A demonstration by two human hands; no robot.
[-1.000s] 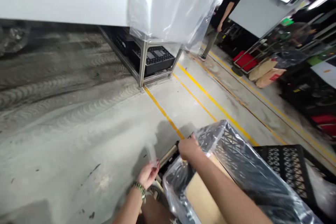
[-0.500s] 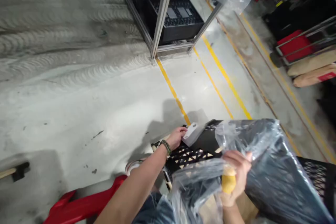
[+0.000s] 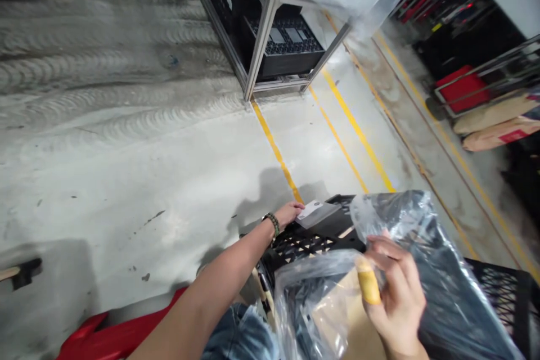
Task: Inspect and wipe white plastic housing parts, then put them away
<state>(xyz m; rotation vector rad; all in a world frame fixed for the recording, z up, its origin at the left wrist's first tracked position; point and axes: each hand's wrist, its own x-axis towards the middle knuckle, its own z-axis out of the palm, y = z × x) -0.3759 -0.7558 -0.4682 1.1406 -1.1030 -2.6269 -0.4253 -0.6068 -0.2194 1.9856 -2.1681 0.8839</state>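
My left hand [image 3: 289,212], with a braided bracelet at the wrist, pinches the near end of a white paper label [image 3: 310,209]. The label lies against a clear sleeve on the rim of a black lattice-sided crate [image 3: 301,244]. A clear plastic bag [image 3: 426,242] lines the crate and drapes over its right part. My right hand [image 3: 399,287] is at the bag's edge with fingers curled, the thumb wrapped in yellow. Plastic seems caught at the fingertips, partly hidden. Brown cardboard [image 3: 337,309] shows beneath the plastic.
A metal-framed rack [image 3: 259,39] holding black crates [image 3: 291,45] stands ahead. Yellow lines [image 3: 276,152] cross the grey floor. Something red [image 3: 113,332] is at lower left, near a dark-headed tool [image 3: 27,273]. Brown sacks [image 3: 498,129] and a red bin [image 3: 462,87] are at right.
My right hand has shifted right and slightly down, its grip looser, and the plastic opening shows more cardboard. The label now lies flatter under my left hand. The view has shifted slightly.
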